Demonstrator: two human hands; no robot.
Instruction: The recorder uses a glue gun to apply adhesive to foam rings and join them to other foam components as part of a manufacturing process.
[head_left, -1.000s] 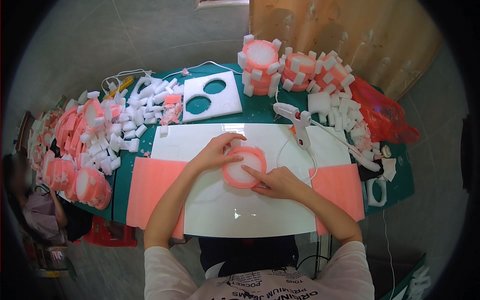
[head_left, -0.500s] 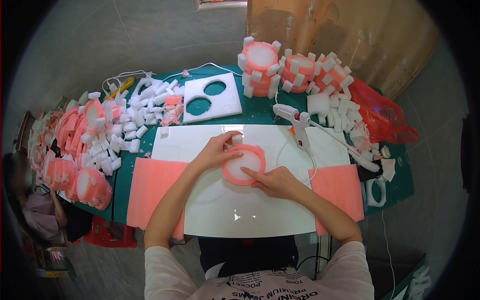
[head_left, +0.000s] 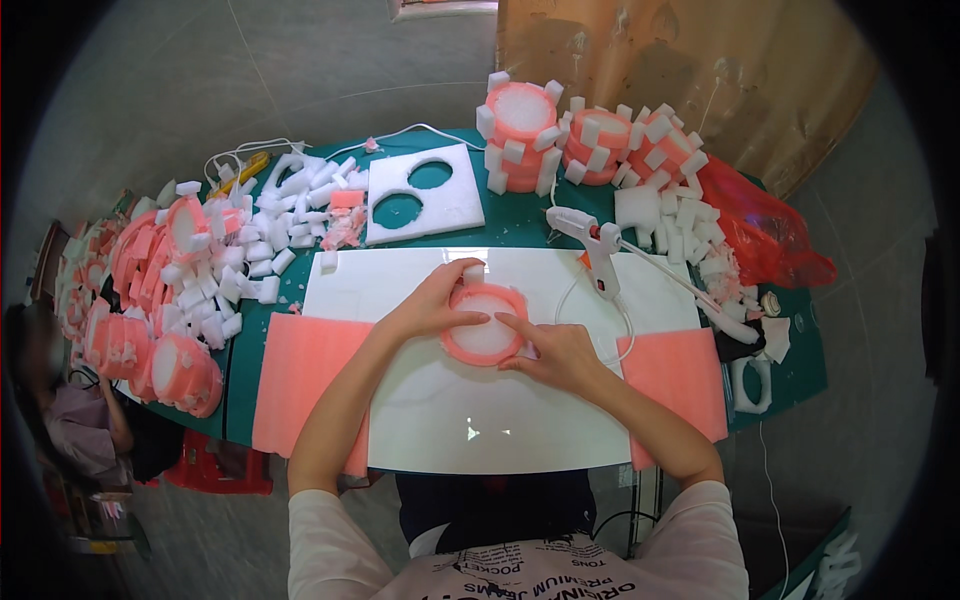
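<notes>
One round pink foam ring (head_left: 480, 357), filled with a whitish disc (head_left: 481, 336), sits on the person's twelve o'clock line with both hands on it; being circular, it offers no long axis. The telling relation is with a small white block (head_left: 474, 274) at the ring's far edge, between eleven and twelve o'clock: whether it touches the rim cannot be told, and the left hand (head_left: 438, 305) is the nearer. That hand's fingers curl around the block and clasp the ring's ten o'clock side, thumb laid over the disc, while the right hand (head_left: 556, 354) pinches the rim around four o'clock. Beneath lies a glossy white board (head_left: 500, 430) on the green worktop (head_left: 243, 385), flanked by pink foam sheets (head_left: 310, 390) at eight and four. From the ring, a white glue gun (head_left: 597, 255) rests at two o'clock, a foam panel (head_left: 448, 210) with two round holes at eleven, and loose white blocks (head_left: 260, 250) heap at ten. Farther off, a tan curtain (head_left: 690, 60) hangs at one; a co-worker (head_left: 85, 425) is between eight and nine.
</notes>
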